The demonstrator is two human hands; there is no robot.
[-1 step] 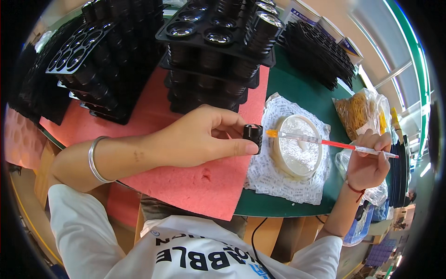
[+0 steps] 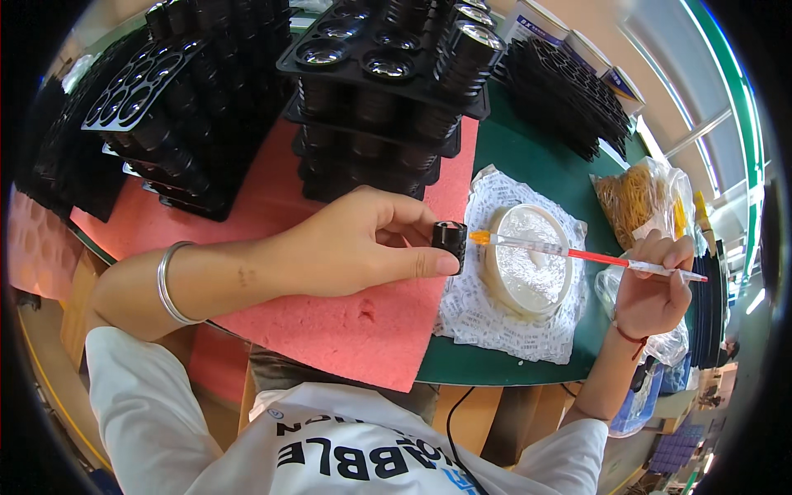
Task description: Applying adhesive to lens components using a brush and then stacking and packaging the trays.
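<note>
My left hand pinches a small black cylindrical part with a ridged side and a shiny top, held upright between thumb and fingers. From the right, my right hand grips the end of a slim paintbrush with a red and clear handle. The brush's orange bristles sit close beside the black part; whether they touch it I cannot tell. Under the brush is a round white dish with a shiny, wet-looking pale surface inside. It rests on a crumpled printed paper sheet.
Pink foam sheet covers part of the green table. Stacked black trays of lens-topped cylinders rise behind my left hand, with another tray stack farther left. Empty-looking black trays and a bag of rubber bands lie beyond the dish.
The brush tip has shifted very slightly left, toward the black part. My left hand and the part have stayed practically still.
</note>
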